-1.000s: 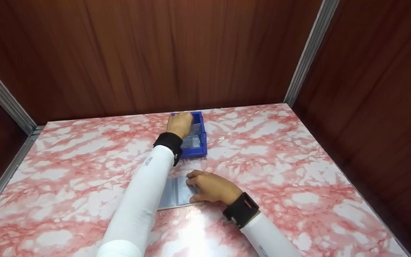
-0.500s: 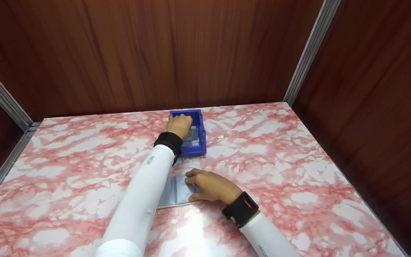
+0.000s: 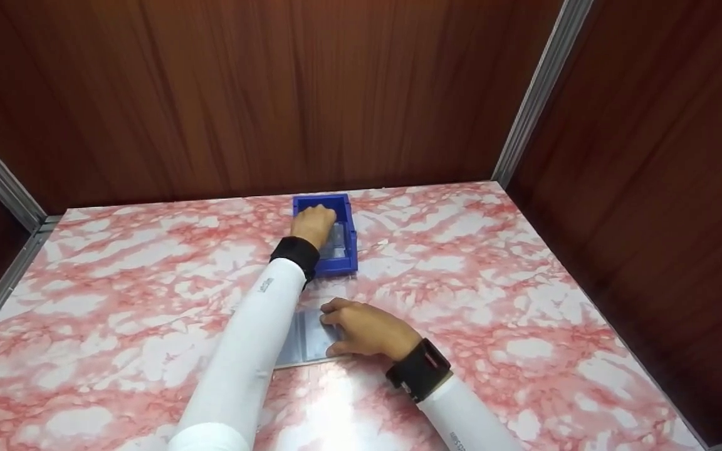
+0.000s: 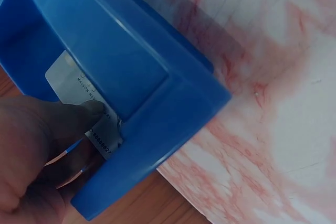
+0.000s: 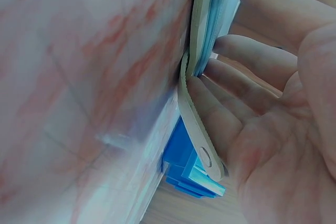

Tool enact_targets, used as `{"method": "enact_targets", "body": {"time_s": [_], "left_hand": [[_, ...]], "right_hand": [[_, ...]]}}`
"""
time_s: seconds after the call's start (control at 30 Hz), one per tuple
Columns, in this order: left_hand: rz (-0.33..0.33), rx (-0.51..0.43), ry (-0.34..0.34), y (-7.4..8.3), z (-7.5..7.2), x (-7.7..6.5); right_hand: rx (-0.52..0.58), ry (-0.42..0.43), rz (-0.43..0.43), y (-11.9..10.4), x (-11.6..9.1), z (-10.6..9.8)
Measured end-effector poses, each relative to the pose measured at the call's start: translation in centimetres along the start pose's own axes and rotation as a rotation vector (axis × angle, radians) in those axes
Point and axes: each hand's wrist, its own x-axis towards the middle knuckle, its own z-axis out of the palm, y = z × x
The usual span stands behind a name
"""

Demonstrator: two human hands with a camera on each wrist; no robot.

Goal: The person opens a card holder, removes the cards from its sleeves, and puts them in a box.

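My left hand (image 3: 314, 225) reaches down into a blue plastic bin (image 3: 353, 241) on the table. In the left wrist view, its thumb lies on a pale printed card (image 4: 107, 135) inside the bin, with the other fingers curled behind it. Clear or greyish pieces show on the bin floor. Nearer the body, my right hand (image 3: 370, 329) holds an open card holder (image 3: 320, 335) with clear sleeves, thumb at the near edge and fingers at the far part. The right wrist view shows its cream cover and a snap strap (image 5: 191, 119) beside the fingers. My left forearm hides the holder's left part.
The table (image 3: 474, 282) has a red and white marbled top. Brown wood-look panels (image 3: 367, 94) stand behind it and at both sides, with metal posts (image 3: 539, 94) at the corners. Black bands circle both wrists.
My left hand has shifted slightly toward me inside the bin, so more of the bin's far wall shows. The sheet-like piece beside it looks lower. My right hand keeps its place on the holder.
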Motion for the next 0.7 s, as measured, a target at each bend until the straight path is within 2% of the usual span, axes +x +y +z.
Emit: {"method": "enact_targets", "body": {"time_s": [0.37, 0.47, 0.6, 0.7], "left_hand": [[-0.026, 0.014, 0.002, -0.2, 0.4, -0.5], [-0.016, 0.013, 0.045, -0.4, 0.1, -0.9], [0.025, 0.002, 0.139, -0.3, -1.2, -1.6], [0.038, -0.03, 0.202, -0.7, -2.4, -3.1]], "right_hand": [[0.005, 0.006, -0.023, -0.3, 0.0, 0.2], [0.014, 0.004, -0.016, -0.4, 0.0, 0.2], [0.023, 0.002, 0.005, -0.3, -0.2, -0.1], [0.022, 0.001, 0.002, -0.2, -0.2, -0.2]]}}
